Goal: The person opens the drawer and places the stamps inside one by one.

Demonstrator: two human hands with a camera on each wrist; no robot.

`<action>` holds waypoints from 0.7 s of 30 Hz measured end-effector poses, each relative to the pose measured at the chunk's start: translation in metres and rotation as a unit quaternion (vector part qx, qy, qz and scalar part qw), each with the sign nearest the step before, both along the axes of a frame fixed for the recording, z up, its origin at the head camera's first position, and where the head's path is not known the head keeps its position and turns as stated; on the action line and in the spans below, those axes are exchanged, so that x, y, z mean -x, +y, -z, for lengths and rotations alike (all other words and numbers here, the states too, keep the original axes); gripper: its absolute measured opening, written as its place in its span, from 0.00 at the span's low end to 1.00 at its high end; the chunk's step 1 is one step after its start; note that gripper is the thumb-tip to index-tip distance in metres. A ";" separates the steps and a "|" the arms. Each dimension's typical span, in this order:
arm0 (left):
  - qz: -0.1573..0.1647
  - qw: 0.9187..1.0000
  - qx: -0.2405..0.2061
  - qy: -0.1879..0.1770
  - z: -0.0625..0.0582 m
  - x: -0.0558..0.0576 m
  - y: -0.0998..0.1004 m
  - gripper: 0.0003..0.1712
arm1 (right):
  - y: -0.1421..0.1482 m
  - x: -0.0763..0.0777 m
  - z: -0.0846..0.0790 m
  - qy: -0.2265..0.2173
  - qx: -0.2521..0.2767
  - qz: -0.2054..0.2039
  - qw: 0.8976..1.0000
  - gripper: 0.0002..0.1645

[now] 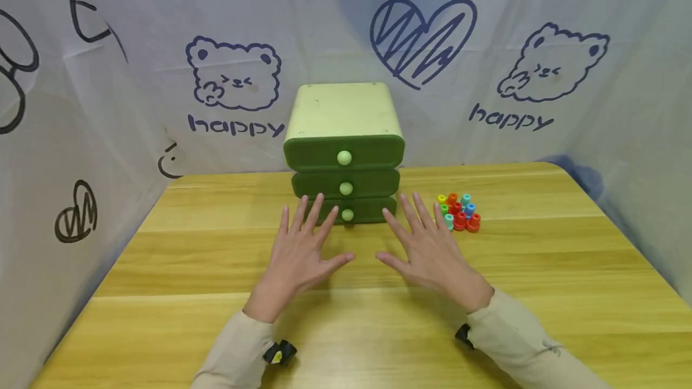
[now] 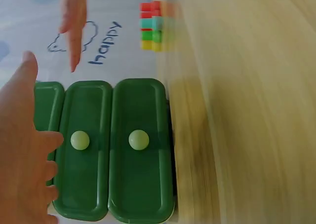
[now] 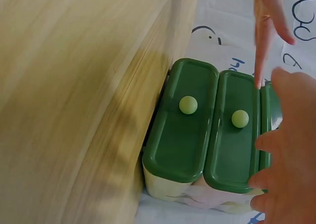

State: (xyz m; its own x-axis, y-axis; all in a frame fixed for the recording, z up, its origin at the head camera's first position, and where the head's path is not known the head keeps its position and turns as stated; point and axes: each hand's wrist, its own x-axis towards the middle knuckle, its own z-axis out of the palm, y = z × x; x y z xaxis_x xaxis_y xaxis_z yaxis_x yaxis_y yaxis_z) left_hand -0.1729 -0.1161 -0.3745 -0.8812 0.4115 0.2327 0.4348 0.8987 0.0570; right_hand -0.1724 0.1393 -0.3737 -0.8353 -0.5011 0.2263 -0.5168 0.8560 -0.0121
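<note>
Cabinet (image 1: pixel 344 110), head view: it stands midway along the table's (image 1: pixel 162 269) back edge, its three drawers (image 1: pixel 313 153) closed. The left hand (image 1: pixel 300 260) and right hand (image 1: pixel 432 260) are in front of it, fingers fully spread, holding nothing. Small coloured pegs (image 1: pixel 459 221) cluster to its right, toward the table's back right corner. Left wrist view: the left hand partly hides the top drawer. Right wrist view: the right hand does likewise.
</note>
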 end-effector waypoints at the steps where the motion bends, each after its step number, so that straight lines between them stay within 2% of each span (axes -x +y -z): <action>1: 0.000 1.000 -0.014 -0.007 -0.001 0.000 -0.001 0.56 | 0.000 0.000 -0.001 -0.004 0.007 0.003 1.000 0.48; 4: -0.007 0.996 -0.084 -0.026 -0.004 -0.001 -0.005 0.46 | -0.001 0.000 -0.003 -0.016 0.044 0.011 0.999 0.43; 7: -0.022 0.984 -0.176 -0.020 -0.009 -0.001 -0.012 0.38 | -0.002 0.002 -0.005 -0.009 0.094 0.013 0.995 0.39; 9: -0.034 0.968 -0.249 -0.012 -0.015 0.000 -0.017 0.32 | -0.003 0.003 -0.007 0.008 0.133 0.009 0.991 0.36; 12: -0.044 0.936 -0.349 0.005 -0.024 0.004 -0.025 0.24 | -0.006 0.006 -0.008 0.025 0.190 0.007 0.982 0.32; 15: -0.044 0.907 -0.418 0.016 -0.034 0.011 -0.032 0.21 | -0.009 0.009 -0.008 0.020 0.229 0.012 0.973 0.29; 18: -0.039 0.889 -0.455 0.017 -0.045 0.020 -0.037 0.22 | -0.011 0.012 -0.011 0.000 0.251 0.020 0.968 0.28; 21: -0.038 0.879 -0.474 0.022 -0.057 0.029 -0.040 0.23 | -0.015 0.019 -0.016 -0.024 0.273 0.022 0.961 0.28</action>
